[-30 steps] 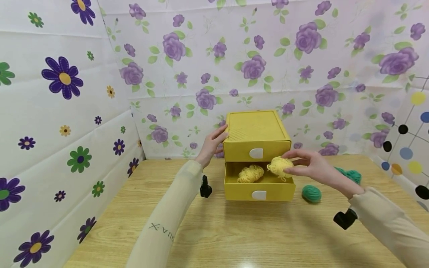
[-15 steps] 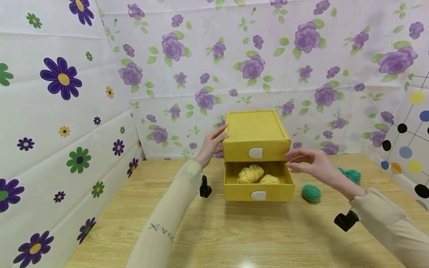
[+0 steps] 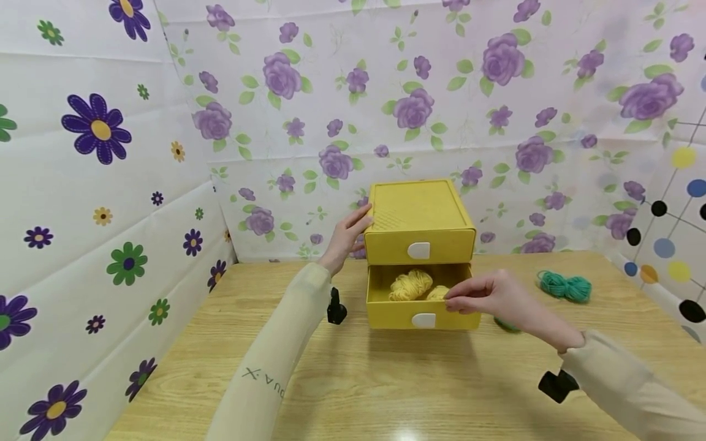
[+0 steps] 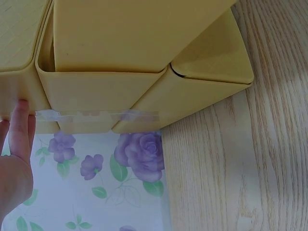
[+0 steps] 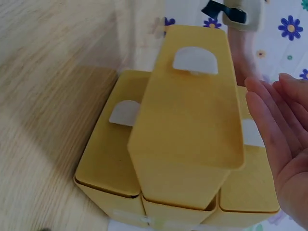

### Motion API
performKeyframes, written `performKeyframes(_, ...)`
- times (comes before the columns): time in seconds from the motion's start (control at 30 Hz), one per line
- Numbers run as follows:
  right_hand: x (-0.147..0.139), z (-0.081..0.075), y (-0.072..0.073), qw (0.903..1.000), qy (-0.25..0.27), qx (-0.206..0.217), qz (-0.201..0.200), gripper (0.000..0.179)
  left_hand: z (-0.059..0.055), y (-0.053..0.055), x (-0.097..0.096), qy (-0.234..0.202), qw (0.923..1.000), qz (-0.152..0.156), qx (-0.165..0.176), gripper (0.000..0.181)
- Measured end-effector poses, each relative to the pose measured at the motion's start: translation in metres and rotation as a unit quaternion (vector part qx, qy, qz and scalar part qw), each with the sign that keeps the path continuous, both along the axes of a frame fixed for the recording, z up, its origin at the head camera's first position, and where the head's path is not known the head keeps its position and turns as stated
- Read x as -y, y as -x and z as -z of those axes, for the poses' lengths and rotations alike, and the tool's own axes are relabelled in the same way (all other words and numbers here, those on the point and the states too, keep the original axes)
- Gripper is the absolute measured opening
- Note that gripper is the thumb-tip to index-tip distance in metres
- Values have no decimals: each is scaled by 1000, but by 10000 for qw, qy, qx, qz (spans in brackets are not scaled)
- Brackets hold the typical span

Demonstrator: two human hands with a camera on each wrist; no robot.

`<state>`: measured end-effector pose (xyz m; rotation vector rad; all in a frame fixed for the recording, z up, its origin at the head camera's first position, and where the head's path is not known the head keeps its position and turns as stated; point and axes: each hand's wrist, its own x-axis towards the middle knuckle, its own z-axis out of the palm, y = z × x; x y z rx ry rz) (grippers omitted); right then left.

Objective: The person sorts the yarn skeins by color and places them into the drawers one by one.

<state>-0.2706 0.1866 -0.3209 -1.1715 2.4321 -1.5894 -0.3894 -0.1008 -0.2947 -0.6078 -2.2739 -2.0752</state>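
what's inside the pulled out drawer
The drawer holds a left yellow yarn bundle, mostly visible, and a right yellow yarn bundle, partly covered by the front panel and right hand. Whatever lies low behind that panel can't be seen.

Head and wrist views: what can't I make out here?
Round green yarn ball: head view, mostly behind the right hand.
Pale yellow yarn ball beside its fingertips: head view, partly behind the open yellow drawer's front.
Yellow bottom drawer: head view, hidden by the open one.
Left hand: left wrist view, cut by left edge.
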Motion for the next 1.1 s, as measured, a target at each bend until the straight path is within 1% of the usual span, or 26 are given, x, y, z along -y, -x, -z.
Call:
performKeyframes(0.07, 3, 5, -1, 9997, -166, -150, 110, 16, 3, 3, -1, -6, 10000, -38, -9, 48)
performKeyframes(0.17, 7, 13, -3, 9985, -385, -306, 245, 17, 11, 13, -1, -26, 9999, -134, -46, 47)
performKeyframes(0.3, 11, 20, -5, 9941, -705, -674, 468, 16, 11, 12, -1, 2, 9999, -126, -35, 48)
performKeyframes(0.43, 15, 24, -7, 9879, -914, -1016, 738, 14, 10, 12, 0, -33, 10000, -29, -35, 50)
performKeyframes(0.57, 18, 27, -8, 9859, -916, -1103, 863, 13, 10, 13, 0, -38, 10000, -29, -38, 50)
performKeyframes(0.77, 23, 33, -9, 9844, -874, -1027, 1126, 13, 12, 14, 0, 25, 9998, -207, -30, 46)
performKeyframes(0.9, 27, 35, -9, 9831, -858, -1077, 1203, 13, 12, 14, 0, -13, 9999, -163, 0, 47)
performKeyframes(1.0, 29, 37, -7, 9813, -792, -1219, 1264, 12, 8, 11, 1, -98, 9999, -54, 86, 48)
performKeyframes(1.1, 30, 40, -5, 9791, -704, -1372, 1324, 12, 1, 2, 0, -96, 9999, 30, 109, 49)
